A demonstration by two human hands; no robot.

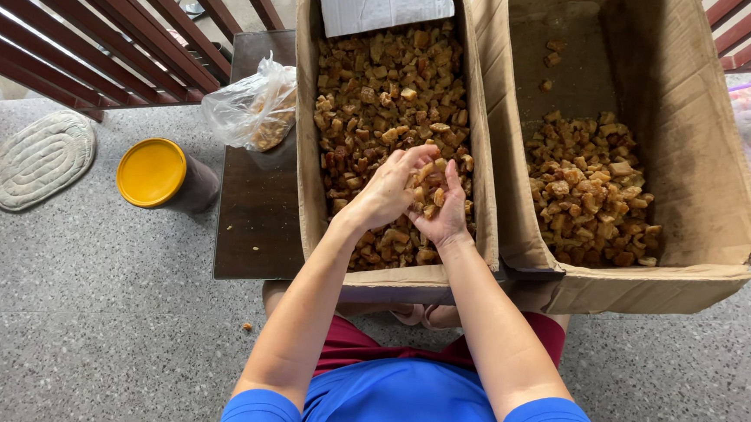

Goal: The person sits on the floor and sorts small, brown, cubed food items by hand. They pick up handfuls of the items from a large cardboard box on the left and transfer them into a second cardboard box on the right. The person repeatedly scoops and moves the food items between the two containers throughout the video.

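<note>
Both my hands are cupped together over the left cardboard box (303,137), which is full of small golden-brown fried pieces (383,90). My left hand (383,192) curls over from the left and my right hand (445,208) lies palm up beside it. Together they hold a heap of the brown pieces (425,186) just above the box's contents. The right cardboard box (706,196) holds a smaller pile of the same pieces (589,194) in its near half.
A clear plastic bag (251,108) with brown pieces lies on a dark low table (253,221) left of the boxes. A yellow-lidded jar (154,173) and an oval mat (42,158) sit on the speckled floor. A red railing (99,38) runs behind.
</note>
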